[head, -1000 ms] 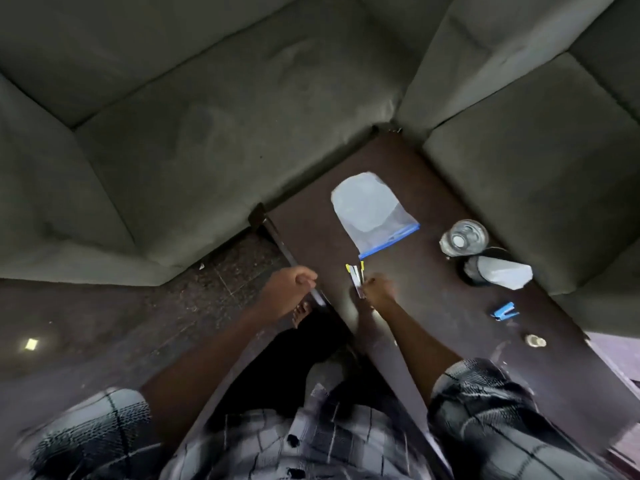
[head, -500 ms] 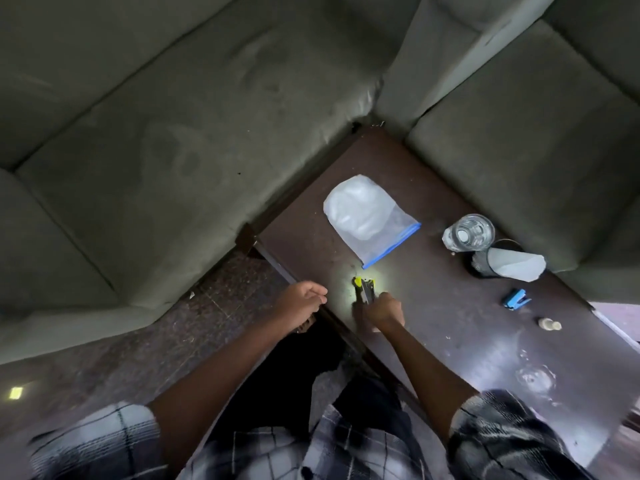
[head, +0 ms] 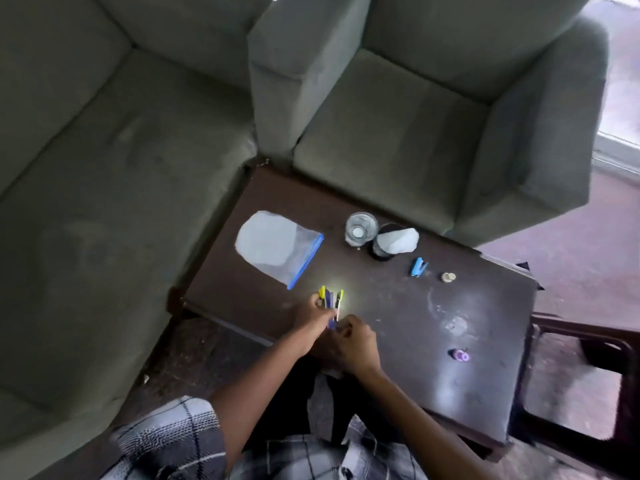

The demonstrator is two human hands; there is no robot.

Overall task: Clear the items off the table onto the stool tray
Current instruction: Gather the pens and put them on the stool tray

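Yellow-tipped pens in a small bundle (head: 331, 301), at the frame's centre on the dark wooden table (head: 398, 327), are now pinched by both hands: the left hand (head: 311, 315) has joined the right hand (head: 356, 342), fingers clamped on them. Lifting likely follows.

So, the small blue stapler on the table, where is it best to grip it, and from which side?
Pinch the blue stapler across its long sides near the middle, coming from above. It lies flat and alone on the table, clear of the dark cup and the small cap, so fingers probably fit on both sides.
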